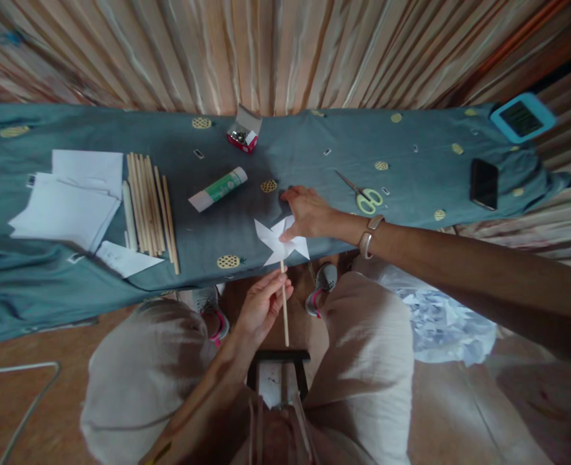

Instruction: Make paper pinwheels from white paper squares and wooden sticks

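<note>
A white paper pinwheel (269,240) lies at the near edge of the cloth-covered table, fixed to the top of a thin wooden stick (285,316). Fingers and thumb of my left hand (265,300) close around the stick just below the blades, and its lower end hangs past the edge over my lap. My right hand (309,213) reaches in from the right over the pinwheel. Its thumb touches the paper near the centre, while the other fingers stretch apart toward the cloth. Part of the right-hand blades is hidden under this hand.
On the cloth (314,142) are a glue stick (220,188), an open red box (243,137) of small metal pieces, scissors (365,197), several wooden sticks (145,203) and white paper sheets (67,206). A phone (484,184) and a blue-framed device (522,117) lie right. A bag of scraps (440,323) stands below.
</note>
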A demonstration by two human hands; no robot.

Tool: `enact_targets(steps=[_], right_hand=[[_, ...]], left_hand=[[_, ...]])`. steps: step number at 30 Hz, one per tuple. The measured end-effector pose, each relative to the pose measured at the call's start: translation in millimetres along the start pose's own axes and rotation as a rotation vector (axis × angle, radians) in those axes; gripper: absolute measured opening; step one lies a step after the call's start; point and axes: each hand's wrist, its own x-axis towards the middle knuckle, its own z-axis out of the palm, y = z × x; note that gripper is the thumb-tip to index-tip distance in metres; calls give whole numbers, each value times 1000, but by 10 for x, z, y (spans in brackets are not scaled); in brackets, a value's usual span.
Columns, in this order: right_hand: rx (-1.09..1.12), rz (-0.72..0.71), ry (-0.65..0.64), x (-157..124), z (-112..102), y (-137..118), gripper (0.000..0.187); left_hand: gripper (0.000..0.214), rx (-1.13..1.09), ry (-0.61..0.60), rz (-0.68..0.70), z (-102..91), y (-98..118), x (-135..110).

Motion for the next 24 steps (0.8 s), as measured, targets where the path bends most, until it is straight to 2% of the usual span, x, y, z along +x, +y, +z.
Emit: enact_targets(steps=[4,12,24], right_hand=[[5,-11,-1,30,15,26,82],[38,23,36,77,75,53,87],[11,98,-22,22,-29,-57,87]], left_hand=[[16,82,-34,-23,-13,5,-11],[9,127,-64,29,-42,8,24],[20,135,-77,69,-62,-60,65]])
